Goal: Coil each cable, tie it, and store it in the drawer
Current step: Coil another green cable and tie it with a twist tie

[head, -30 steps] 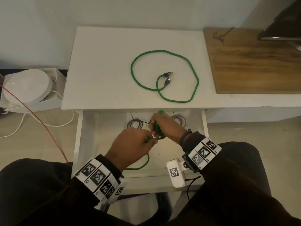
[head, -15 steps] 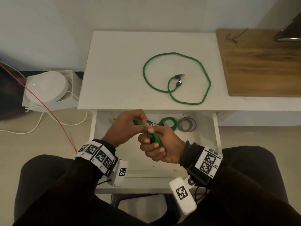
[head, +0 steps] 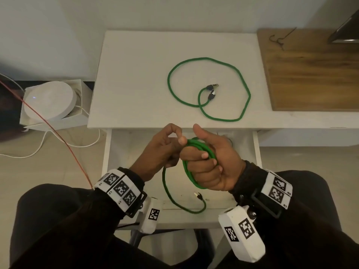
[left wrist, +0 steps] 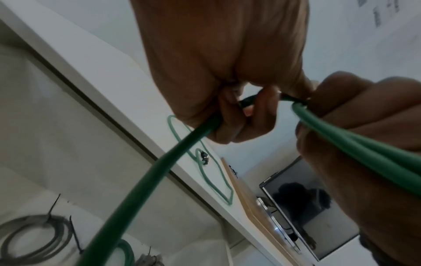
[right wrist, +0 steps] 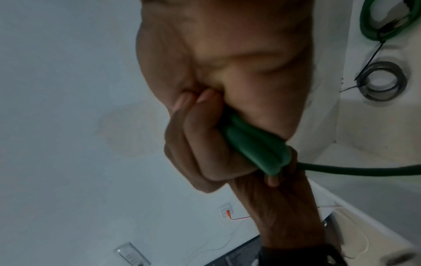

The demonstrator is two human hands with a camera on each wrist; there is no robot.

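Observation:
My right hand [head: 217,166] grips a small coil of green cable [head: 196,152] over the open drawer [head: 256,150], fingers curled round the loops and thumb raised. My left hand [head: 161,150] holds the free strand just left of the coil. The loose tail [head: 171,197] hangs over the drawer front and ends in a plug [head: 198,195]. The left wrist view shows the strand [left wrist: 148,180] running out of the left fist. The right wrist view shows the loops [right wrist: 255,149] bunched in my right hand. A second green cable [head: 243,84] lies uncoiled on the white tabletop [head: 132,74].
Inside the drawer lie a tied green coil [right wrist: 387,23] and tied grey coils [right wrist: 382,81]. A wooden board [head: 314,78] with a black tie [head: 279,41] sits right of the tabletop. On the floor at left stand a white round device [head: 50,100], a red wire [head: 58,136] and white cords.
My right hand has turned palm up with the thumb lifted and now holds more loops. The left hand has brought the strand against the coil. The tail now hangs over the drawer front.

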